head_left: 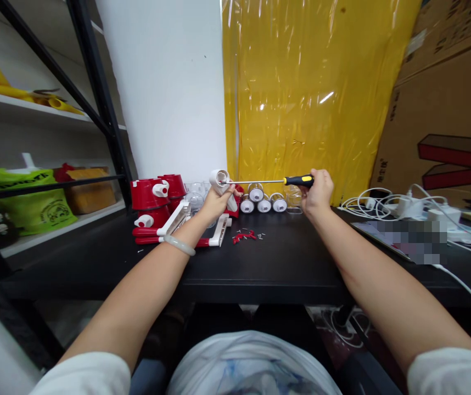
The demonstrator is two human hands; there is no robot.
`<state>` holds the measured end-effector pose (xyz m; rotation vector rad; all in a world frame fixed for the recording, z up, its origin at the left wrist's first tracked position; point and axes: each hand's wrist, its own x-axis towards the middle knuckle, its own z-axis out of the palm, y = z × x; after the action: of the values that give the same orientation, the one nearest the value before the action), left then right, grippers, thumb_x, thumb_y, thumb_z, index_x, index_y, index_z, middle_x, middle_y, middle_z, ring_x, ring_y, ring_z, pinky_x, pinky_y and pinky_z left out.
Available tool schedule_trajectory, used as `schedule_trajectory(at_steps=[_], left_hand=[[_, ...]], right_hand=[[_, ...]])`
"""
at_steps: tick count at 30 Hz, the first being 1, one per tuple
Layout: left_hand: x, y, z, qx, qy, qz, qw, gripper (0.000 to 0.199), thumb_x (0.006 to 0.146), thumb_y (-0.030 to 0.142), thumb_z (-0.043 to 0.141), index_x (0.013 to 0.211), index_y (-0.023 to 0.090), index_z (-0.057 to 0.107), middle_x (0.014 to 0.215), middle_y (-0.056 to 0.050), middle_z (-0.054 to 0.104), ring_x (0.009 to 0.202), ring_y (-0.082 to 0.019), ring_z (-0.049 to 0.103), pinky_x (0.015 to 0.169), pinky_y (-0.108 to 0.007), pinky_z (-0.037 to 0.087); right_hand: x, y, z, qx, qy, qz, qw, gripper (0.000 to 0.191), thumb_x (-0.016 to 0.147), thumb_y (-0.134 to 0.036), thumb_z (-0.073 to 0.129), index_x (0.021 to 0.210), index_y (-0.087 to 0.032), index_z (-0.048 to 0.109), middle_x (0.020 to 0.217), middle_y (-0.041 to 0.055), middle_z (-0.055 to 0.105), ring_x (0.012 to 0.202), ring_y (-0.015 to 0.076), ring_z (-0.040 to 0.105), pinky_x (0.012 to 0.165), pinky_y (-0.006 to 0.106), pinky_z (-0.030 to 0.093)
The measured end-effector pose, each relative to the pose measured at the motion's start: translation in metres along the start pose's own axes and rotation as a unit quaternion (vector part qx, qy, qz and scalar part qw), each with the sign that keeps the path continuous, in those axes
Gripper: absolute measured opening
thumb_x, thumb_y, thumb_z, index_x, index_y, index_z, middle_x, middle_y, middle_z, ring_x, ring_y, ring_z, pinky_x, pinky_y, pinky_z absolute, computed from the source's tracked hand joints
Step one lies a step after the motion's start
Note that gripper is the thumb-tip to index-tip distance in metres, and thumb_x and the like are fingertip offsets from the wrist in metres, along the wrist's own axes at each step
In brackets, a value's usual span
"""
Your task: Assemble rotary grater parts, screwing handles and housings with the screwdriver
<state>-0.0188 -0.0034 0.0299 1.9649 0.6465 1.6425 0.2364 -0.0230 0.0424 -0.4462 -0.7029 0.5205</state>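
Observation:
My left hand (pixel 216 203) is closed round a white plastic part (pixel 214 178) with a round opening that faces right. In my right hand (pixel 320 191) is a screwdriver (pixel 298 180) with a black and yellow handle, held level. Its long metal shaft points left, and the tip meets the opening of the white part; how deep it sits I cannot tell. Below my hands, small red pieces (pixel 244 236) and several loose screws (pixel 261 236) lie on the black table. Red-handled white parts (pixel 173 220) rest beside my left wrist.
Red cup-shaped housings (pixel 150 195) are stacked at the back left. White-ended cylinders (pixel 264 205) and clear plastic pieces (pixel 293 197) line the back of the black table (pixel 260 271). At right lie a tablet (pixel 400 240), chargers and tangled white cables (pixel 367 204). A shelf rack (pixel 95 77) stands left.

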Motion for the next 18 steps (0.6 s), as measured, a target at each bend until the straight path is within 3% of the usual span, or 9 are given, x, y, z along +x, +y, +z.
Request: schedule_trajectory(at_steps=[12,18], left_hand=[[0.001,-0.008,-0.001,-0.001,-0.006,0.007,1.000,0.036,0.082,0.050,0.063,0.072,0.015,0.063,0.078,-0.008,0.073,0.082,-0.022,0.071,0.078,-0.033,0.055],[-0.001,0.001,0.001,-0.031,0.000,-0.002,1.000,0.034,0.079,0.048,0.066,0.091,0.017,0.059,0.073,-0.004,0.071,0.077,-0.021,0.071,0.073,-0.032,0.055]], right_hand=[[0.001,0.001,0.000,-0.002,-0.007,-0.001,1.000,0.038,0.064,-0.042,0.064,0.068,-0.022,0.031,0.062,-0.0076,0.030,0.050,0.0054,0.034,0.041,0.015,0.033],[-0.001,0.000,0.001,-0.004,-0.008,0.000,1.000,0.038,0.064,-0.042,0.064,0.068,-0.022,0.032,0.064,-0.0074,0.031,0.052,0.0057,0.035,0.042,0.015,0.033]])
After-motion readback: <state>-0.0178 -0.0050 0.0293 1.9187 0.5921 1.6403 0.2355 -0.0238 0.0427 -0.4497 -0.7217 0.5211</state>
